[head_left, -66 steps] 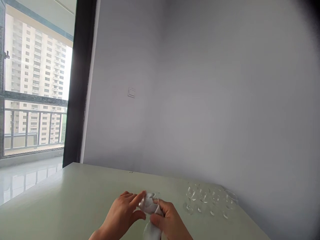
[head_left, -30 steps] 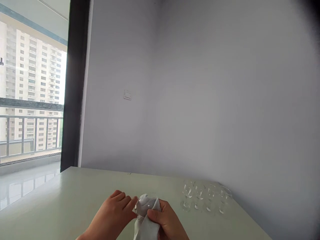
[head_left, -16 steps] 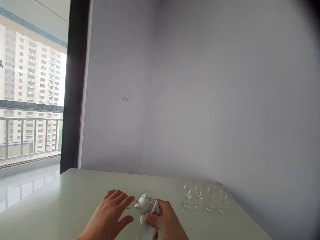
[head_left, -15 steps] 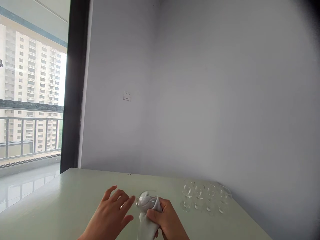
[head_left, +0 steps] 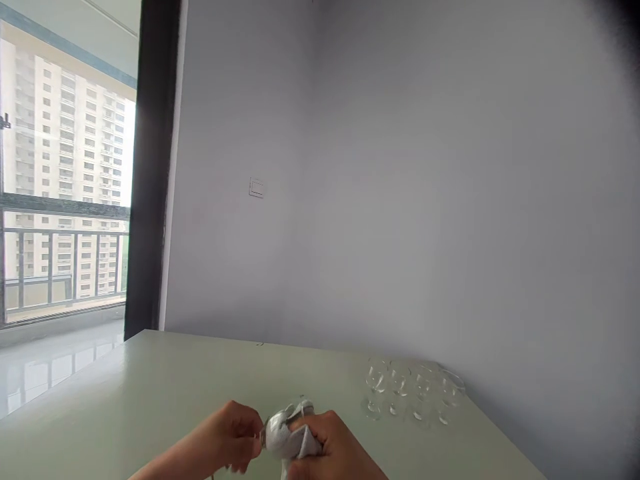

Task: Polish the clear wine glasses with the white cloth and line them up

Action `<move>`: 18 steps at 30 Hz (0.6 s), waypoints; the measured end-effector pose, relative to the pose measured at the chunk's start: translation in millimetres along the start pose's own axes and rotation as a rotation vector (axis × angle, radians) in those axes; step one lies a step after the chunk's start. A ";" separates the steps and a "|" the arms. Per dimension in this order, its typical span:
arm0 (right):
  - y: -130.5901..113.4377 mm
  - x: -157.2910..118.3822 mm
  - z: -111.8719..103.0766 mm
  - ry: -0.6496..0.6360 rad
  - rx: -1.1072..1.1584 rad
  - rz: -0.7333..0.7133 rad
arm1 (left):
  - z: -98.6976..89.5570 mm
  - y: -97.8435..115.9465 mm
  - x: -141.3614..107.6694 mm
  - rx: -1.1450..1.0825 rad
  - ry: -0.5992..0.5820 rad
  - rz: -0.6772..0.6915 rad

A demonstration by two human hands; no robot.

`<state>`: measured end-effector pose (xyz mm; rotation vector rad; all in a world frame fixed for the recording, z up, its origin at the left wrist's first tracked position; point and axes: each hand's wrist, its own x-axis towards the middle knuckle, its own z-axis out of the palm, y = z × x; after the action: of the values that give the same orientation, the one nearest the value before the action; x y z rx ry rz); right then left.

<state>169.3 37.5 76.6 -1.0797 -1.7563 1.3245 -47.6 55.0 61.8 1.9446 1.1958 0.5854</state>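
Note:
Low in the head view, a clear glass (head_left: 267,432) lies sideways between my hands, with white cloth showing in and around it. My left hand (head_left: 235,437) is closed at the glass's left end, its fingertips pinched there. On the other side, my right hand (head_left: 330,445) is wrapped round the white cloth (head_left: 304,441), its fingers pressing at the bowl. Part of the cloth hangs below the glass, and the lower fingers of my right hand are hidden.
Several clear stemmed glasses (head_left: 399,383) stand on the right part of the pale green table (head_left: 190,373). Behind the table rises a grey wall with a switch (head_left: 257,188). A window (head_left: 65,200) is at the left.
My left hand has gone from spread fingers to a pinch at the glass's end. The glass and cloth have turned and dropped slightly, and my right hand has shifted over them.

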 end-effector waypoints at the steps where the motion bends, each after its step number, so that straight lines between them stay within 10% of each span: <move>1: 5.5 4.9 2.9 0.067 0.045 0.005 | 2.4 -0.3 0.0 0.204 0.156 0.082; 4: 24.0 23.1 14.7 0.146 0.330 -0.009 | 10.5 -1.3 -0.5 0.849 0.638 0.457; 7: 34.3 35.3 26.7 0.095 0.682 -0.062 | 12.8 -4.2 0.2 1.131 0.811 0.682; 12: 28.7 28.3 29.7 0.067 0.608 -0.034 | -3.3 -9.3 -1.7 0.974 0.521 0.643; 18: 4.1 9.9 19.3 -0.222 -0.067 -0.038 | -27.1 -1.0 -14.4 0.239 0.101 0.154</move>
<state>149.0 39.3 68.1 -0.9600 -1.9856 1.4166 -73.9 52.4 77.5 2.2475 1.2318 0.6510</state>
